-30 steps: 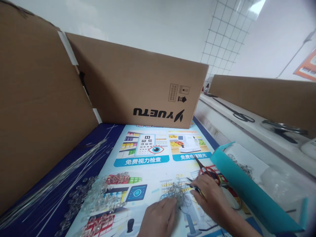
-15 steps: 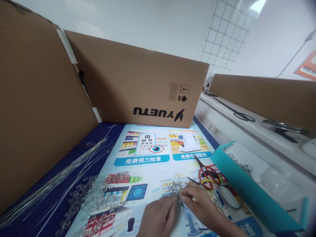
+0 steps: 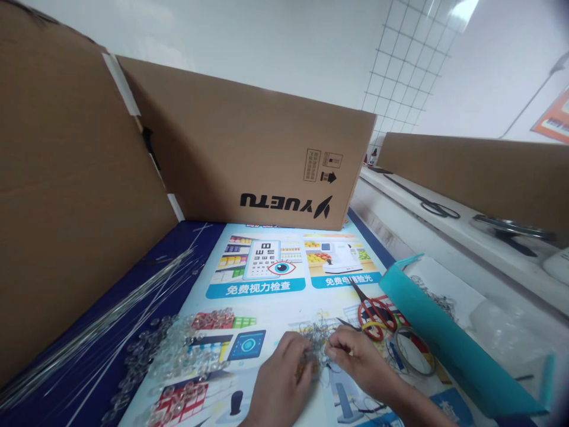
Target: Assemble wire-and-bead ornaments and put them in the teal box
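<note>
My left hand [image 3: 281, 379] rests low in the middle, its fingers curled. Its fingertips are partly hidden and blurred, so what they hold cannot be made out. Facing it, my right hand [image 3: 361, 356] is closed in a pinch; whatever lies in it is too small to name. Between and just beyond both hands lies a tangle of thin wires [image 3: 317, 332]. Red-handled scissors [image 3: 377, 320] lie just past my right hand. A roll of clear tape [image 3: 414, 351] sits to its right. Many clear beads [image 3: 182, 350] are spread to the left of my left hand.
Long thin wires [image 3: 111, 314] lie on the dark blue cloth at left. Cardboard panels [image 3: 222, 142] wall the back and left. A teal box [image 3: 457, 338] with small wire pieces and plastic stands at right, before a white ledge [image 3: 480, 243] bearing black scissors [image 3: 438, 209].
My hands have moved apart; the left has shifted slightly left and its fingers have loosened. More of the wire tangle shows between them. The right hand remains pinched.
</note>
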The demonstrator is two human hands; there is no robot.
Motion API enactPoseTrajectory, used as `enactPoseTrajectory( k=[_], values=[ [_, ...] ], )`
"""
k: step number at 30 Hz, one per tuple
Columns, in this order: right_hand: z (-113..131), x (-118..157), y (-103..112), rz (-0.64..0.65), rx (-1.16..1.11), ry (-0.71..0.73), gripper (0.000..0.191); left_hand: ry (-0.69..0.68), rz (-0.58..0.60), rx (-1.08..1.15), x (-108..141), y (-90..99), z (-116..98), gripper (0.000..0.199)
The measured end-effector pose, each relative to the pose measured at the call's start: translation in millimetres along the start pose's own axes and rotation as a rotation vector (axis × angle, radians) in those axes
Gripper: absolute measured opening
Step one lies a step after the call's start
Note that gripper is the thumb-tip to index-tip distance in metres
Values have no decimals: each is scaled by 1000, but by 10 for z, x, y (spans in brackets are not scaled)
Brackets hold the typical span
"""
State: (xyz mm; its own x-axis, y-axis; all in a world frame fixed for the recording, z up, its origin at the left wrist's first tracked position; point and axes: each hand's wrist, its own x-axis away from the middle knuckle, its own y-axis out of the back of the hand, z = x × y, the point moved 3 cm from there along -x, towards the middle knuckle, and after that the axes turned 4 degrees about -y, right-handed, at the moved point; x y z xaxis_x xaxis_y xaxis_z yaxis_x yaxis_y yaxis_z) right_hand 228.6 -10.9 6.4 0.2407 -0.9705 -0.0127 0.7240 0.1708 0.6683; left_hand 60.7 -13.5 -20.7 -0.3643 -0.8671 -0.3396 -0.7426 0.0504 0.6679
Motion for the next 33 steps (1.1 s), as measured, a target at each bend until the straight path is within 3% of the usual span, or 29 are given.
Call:
enactPoseTrajectory(
  k=[10,15,17,19,23,26,33],
  values=[
    [111,-68,-21,49,25,43,19,-48,-24,-13,-10,48,11,27],
    [42,-49,-2,8,22,24,9,-65,-29,-4,-28,69,-5,21],
    [6,33,47,-47,55,11,16,-62,-32,-4,-29,70,-8,21],
    [-40,174,105,-92,140,4,22,-66,-46,-6,-27,72,-8,20],
    [-174,539,145,-11,377,68,38,-78,-74,-21,-18,76,-8,20],
    [-296,728,127,49,506,100,32,-79,-88,-28,-9,83,-9,18],
    [-459,642,164,-52,734,53,13,-73,-88,-39,0,77,9,17]
  ],
)
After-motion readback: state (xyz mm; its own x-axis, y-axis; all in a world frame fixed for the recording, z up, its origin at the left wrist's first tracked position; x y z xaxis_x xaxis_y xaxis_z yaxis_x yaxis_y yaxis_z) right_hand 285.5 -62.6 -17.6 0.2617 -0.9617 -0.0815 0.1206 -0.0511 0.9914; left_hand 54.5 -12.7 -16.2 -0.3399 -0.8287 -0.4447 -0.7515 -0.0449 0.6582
